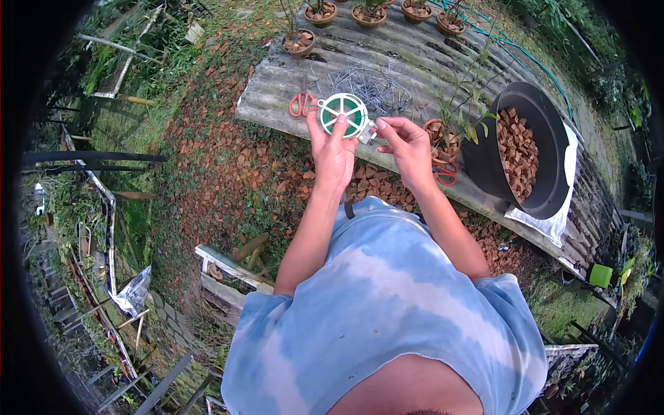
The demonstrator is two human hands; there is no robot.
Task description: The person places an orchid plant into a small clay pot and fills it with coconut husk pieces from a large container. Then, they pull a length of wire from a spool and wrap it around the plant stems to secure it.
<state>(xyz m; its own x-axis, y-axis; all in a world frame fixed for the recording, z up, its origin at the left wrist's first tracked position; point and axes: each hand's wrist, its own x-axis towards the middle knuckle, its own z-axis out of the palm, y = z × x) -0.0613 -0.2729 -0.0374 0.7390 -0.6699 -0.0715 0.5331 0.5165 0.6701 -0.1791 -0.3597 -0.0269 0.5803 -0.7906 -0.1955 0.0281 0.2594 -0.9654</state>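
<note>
Two hands meet at the green reel (342, 114): we see the left hand (332, 149) gripping it from six o'clock, the right hand (407, 142) pinching its edge at four o'clock, above the bench (415, 55).

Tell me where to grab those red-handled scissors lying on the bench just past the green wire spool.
Probably by the handle loops. The red-handled scissors lie flat on the corrugated bench, loops at the near end, blades pointing away toward the wire pieces. Come from the near side with the left hand, closest to them, which now holds the green spool.
</note>
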